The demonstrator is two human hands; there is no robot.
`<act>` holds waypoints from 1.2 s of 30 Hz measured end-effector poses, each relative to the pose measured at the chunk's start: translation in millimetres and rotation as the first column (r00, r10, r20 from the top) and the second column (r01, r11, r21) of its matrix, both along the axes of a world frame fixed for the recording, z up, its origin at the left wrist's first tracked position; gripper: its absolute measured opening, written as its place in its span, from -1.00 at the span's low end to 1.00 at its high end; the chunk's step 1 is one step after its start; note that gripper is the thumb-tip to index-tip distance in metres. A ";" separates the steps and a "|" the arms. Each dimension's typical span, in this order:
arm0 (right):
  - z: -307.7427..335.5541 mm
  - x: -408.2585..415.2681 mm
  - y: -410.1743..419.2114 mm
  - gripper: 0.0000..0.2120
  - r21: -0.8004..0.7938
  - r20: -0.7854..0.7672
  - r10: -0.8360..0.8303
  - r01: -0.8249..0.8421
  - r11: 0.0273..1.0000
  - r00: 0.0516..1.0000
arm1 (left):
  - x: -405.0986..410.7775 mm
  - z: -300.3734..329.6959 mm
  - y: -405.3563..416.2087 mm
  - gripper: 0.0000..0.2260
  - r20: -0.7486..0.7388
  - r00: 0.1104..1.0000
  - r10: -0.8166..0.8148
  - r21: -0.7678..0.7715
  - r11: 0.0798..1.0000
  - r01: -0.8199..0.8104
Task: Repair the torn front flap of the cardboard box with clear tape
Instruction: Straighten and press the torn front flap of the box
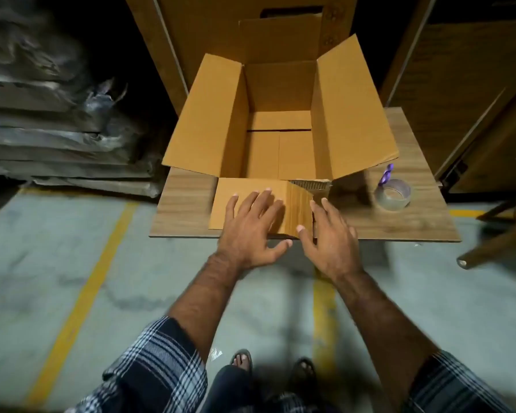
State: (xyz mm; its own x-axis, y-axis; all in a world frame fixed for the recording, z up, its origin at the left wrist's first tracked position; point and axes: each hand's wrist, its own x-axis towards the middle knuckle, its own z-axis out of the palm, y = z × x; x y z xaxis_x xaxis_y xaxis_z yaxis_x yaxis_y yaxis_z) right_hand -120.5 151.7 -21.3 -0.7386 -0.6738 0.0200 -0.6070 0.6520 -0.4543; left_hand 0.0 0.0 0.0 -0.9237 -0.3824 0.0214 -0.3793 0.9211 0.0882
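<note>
Box: open-topped, standing on the desk, all four flaps folded outward; empty as far as the view shows.
Flap: the near flap, lying toward the near desk edge. A tear splits it, and the right-hand strip shows bare corrugation and sits slightly askew.
Tape: clear roll, lying flat on the desk to the right of the box, well apart from both hands; a purple tab marks its free end.
Left hand: grip spread, fingers flat on the left part of the flap, holding nothing.
Right hand: grip spread, fingers at the right edge of the torn strip, thumb touching its near corner; nothing pinched.
Handling, flap: judged light and stiff across the flutes but weak along the tear; it creases if bent hard. Press flat from above; do not lift by the torn strip.
Hold points, flap: palms on either side of the tear, pushing the edges together.
Handling, tape: judged light, slippery on the outer face, sticky underneath; the film folds onto itself easily.
Hold points, tape: roll by its rim, free end by the purple tab.
Risk: the edges may drift apart once one hand leaves for the roll.
</note>
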 end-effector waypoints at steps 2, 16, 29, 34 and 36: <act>-3.7 -0.7 -4.5 -0.40 -0.001 0.031 -0.001 0.001 1.000 1.000 | -1.1 -3.2 -5.1 -0.18 0.041 0.998 -0.045 -0.024 0.999 0.046; -26.5 -3.1 -31.3 -0.55 -0.137 0.446 -0.262 0.355 0.925 0.856 | -23.6 -16.3 -48.8 -0.07 -0.022 0.953 -0.303 0.015 0.953 0.304; -27.8 16.5 -49.4 -0.70 -0.065 0.841 -0.281 0.602 0.796 0.463 | -32.4 -19.1 -54.7 -0.11 0.018 0.944 -0.330 0.037 0.944 0.329; -22.5 13.3 -41.2 -0.85 -0.131 0.829 -0.316 0.710 0.692 0.461 | -32.2 -17.1 -55.3 -0.12 0.018 0.939 -0.342 0.043 0.939 0.341; -18.0 9.0 -33.6 -0.86 -0.153 0.819 -0.324 0.725 0.671 0.473 | -31.9 -18.0 -56.1 -0.11 0.032 0.936 -0.350 0.036 0.936 0.349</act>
State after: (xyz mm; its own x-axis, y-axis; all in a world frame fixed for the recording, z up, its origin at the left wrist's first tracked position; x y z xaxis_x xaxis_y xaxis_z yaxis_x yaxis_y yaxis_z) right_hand -111.5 118.2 -39.3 -0.8479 -0.1996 -0.4911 0.4131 0.3317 -0.8481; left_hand -31.9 -56.1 -18.0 -0.9992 -0.0348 -0.0219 -0.0370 0.9934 0.1087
